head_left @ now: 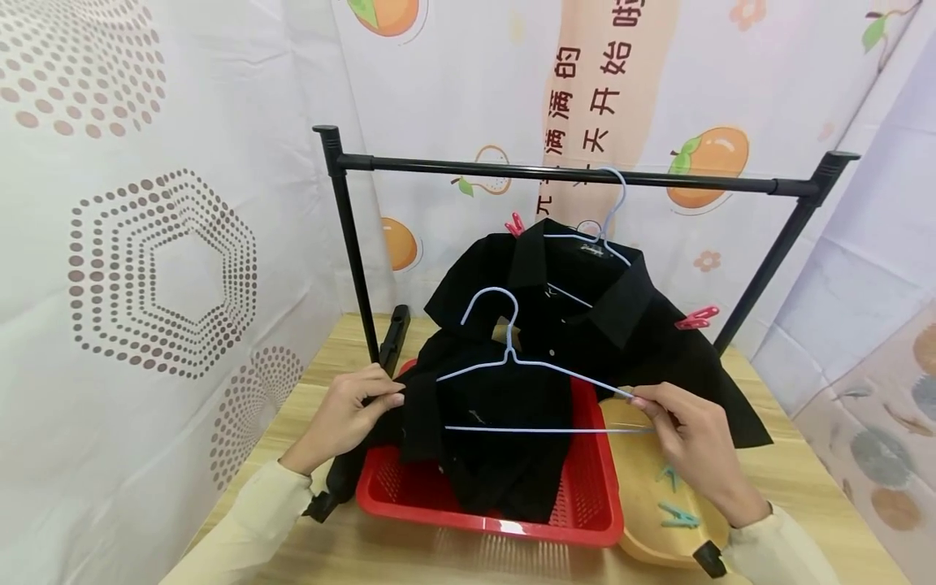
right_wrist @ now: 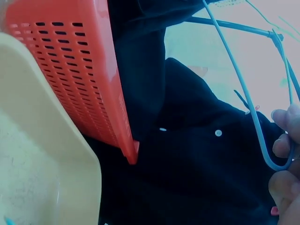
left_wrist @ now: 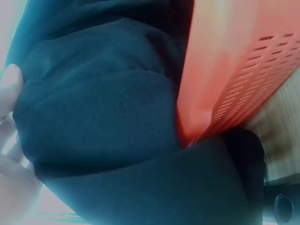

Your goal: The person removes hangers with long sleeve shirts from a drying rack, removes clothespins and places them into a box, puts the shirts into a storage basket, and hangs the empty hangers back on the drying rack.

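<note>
A cream sleeve (head_left: pixel 778 556) leads to right fingers (head_left: pixel 671 396) pinching the blue hanger's (head_left: pixel 541 430) end.

Looks to us like a curtained-off laundry corner; home or studio, we can't tell. White fruit-print fabric (head_left: pixel 453 89) behind, dot-patterned white fabric (head_left: pixel 161 268) left, black tubular clothes rail (head_left: pixel 453 167) and red perforated plastic basket (head_left: pixel 424 513) on a light wood-grain desk (head_left: pixel 409 556), plus a pale-blue wire hanger (head_left: pixel 512 429).

A pale cream left sleeve (head_left: pixel 256 508) toward half past seven in the head view, a matching right sleeve (head_left: pixel 778 551) toward four o'clock — each with a small black block (head_left: pixel 319 508) at the wrist — leave left hand (head_left: pixel 356 409) and right hand (head_left: pixel 691 431) bare.
</note>
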`<state>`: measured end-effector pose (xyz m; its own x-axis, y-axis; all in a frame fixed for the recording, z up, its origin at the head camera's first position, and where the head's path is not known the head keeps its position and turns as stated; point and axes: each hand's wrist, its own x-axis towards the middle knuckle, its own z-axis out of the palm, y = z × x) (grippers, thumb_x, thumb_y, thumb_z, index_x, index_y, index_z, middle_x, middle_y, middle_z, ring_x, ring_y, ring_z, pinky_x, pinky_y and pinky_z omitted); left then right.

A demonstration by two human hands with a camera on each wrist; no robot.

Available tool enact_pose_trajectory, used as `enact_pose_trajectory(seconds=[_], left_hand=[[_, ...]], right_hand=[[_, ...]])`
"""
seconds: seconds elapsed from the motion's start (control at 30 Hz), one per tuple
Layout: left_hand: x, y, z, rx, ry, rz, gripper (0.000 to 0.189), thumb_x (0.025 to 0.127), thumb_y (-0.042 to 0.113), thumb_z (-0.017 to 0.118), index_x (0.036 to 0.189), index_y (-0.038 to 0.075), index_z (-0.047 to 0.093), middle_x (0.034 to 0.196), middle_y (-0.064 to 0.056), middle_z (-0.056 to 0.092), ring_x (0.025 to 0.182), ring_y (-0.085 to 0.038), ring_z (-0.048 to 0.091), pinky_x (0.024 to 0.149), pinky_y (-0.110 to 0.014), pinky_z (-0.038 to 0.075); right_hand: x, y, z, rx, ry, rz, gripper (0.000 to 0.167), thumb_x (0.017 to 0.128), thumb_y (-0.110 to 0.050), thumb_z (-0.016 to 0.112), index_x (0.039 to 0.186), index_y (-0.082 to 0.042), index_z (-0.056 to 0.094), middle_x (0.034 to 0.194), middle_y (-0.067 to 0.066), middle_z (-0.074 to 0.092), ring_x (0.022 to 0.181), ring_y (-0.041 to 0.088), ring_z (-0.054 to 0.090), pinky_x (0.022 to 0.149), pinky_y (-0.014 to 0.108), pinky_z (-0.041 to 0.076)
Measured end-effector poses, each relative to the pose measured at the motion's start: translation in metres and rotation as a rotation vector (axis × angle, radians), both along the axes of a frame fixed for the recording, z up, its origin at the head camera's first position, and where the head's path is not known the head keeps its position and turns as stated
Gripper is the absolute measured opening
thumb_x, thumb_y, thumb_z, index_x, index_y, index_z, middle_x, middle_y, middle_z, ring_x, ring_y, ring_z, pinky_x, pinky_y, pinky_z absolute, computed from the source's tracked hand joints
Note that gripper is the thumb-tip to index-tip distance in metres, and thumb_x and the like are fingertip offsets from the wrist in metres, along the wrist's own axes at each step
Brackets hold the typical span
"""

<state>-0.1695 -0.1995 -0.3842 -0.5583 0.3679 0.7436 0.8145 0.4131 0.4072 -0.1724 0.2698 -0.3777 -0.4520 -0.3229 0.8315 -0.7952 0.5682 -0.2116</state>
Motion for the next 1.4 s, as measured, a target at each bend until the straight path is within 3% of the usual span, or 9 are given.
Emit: enact_pose_trajectory(seconds=[0.1, 0.2, 0.3, 0.77, 1.03, 1.27, 1.4], left_hand=[[0.0, -0.001, -0.001, 0.007, 0.001, 0.003, 0.025, 0.08, -0.015, 0.078, 0.098, 0.002, 0.081, 0.084, 0.001, 0.07, 0.074, -0.013, 0.059, 0.066, -0.016, 0.046], [-0.001, -0.003, -0.002, 0.003, 0.01, 0.009, 0.025, 0.08, -0.015, 0.079, 0.098, 0.002, 0.081, 0.084, 0.001, 0.069, 0.073, -0.012, 0.057, 0.065, -0.016, 0.045], [-0.001, -0.004, -0.002, -0.002, 0.018, 0.017, 0.025, 0.08, -0.014, 0.079, 0.098, 0.003, 0.081, 0.084, 0.002, 0.07, 0.072, -0.011, 0.057, 0.065, -0.016, 0.044], [-0.003, -0.008, -0.01, -0.019, -0.049, 0.04, 0.025, 0.083, -0.009, 0.079, 0.101, 0.008, 0.082, 0.087, 0.006, 0.071, 0.077, -0.007, 0.06, 0.065, -0.018, 0.048], [-0.004, -0.004, -0.011, -0.019, -0.003, 0.019, 0.025, 0.082, -0.011, 0.079, 0.101, 0.005, 0.081, 0.088, 0.003, 0.072, 0.077, -0.012, 0.061, 0.067, -0.017, 0.048], [-0.005, -0.007, -0.016, -0.031, -0.023, 0.033, 0.024, 0.082, -0.01, 0.079, 0.1, 0.004, 0.081, 0.087, 0.004, 0.071, 0.077, -0.011, 0.063, 0.068, -0.015, 0.048], [-0.004, -0.011, -0.021, -0.036, -0.042, 0.059, 0.023, 0.081, -0.01, 0.08, 0.099, 0.004, 0.081, 0.086, 0.004, 0.071, 0.075, -0.009, 0.062, 0.068, -0.015, 0.048]], right_hand=[[0.0, 0.002, 0.0, -0.003, 0.01, -0.016, 0.025, 0.081, 0.012, 0.078, 0.094, -0.009, 0.076, 0.085, -0.001, 0.07, 0.069, 0.0, 0.045, 0.061, 0.015, 0.036], [0.0, 0.005, 0.001, -0.018, 0.026, -0.024, 0.006, 0.094, -0.003, 0.073, 0.093, -0.008, 0.076, 0.085, -0.001, 0.07, 0.068, 0.0, 0.045, 0.062, 0.014, 0.035], [0.0, 0.008, 0.001, -0.029, 0.031, -0.029, 0.015, 0.101, -0.017, 0.067, 0.093, -0.009, 0.076, 0.085, -0.001, 0.071, 0.069, 0.0, 0.047, 0.064, 0.012, 0.036], [0.005, 0.017, 0.005, -0.019, 0.057, -0.063, 0.034, 0.106, -0.034, 0.059, 0.09, -0.008, 0.076, 0.082, 0.0, 0.071, 0.069, -0.001, 0.048, 0.066, 0.01, 0.035], [0.007, 0.025, 0.005, -0.027, 0.061, -0.08, 0.029, 0.104, -0.029, 0.063, 0.091, -0.007, 0.076, 0.082, 0.001, 0.07, 0.07, -0.001, 0.047, 0.066, 0.013, 0.036], [0.007, 0.034, 0.001, -0.024, 0.052, -0.124, 0.037, 0.105, -0.038, 0.06, 0.09, -0.008, 0.077, 0.082, -0.002, 0.07, 0.068, -0.003, 0.046, 0.063, 0.015, 0.037], [0.008, 0.042, -0.004, -0.033, 0.036, -0.145, 0.009, 0.097, -0.011, 0.072, 0.091, -0.007, 0.077, 0.081, 0.0, 0.071, 0.068, -0.004, 0.047, 0.063, 0.015, 0.037]])
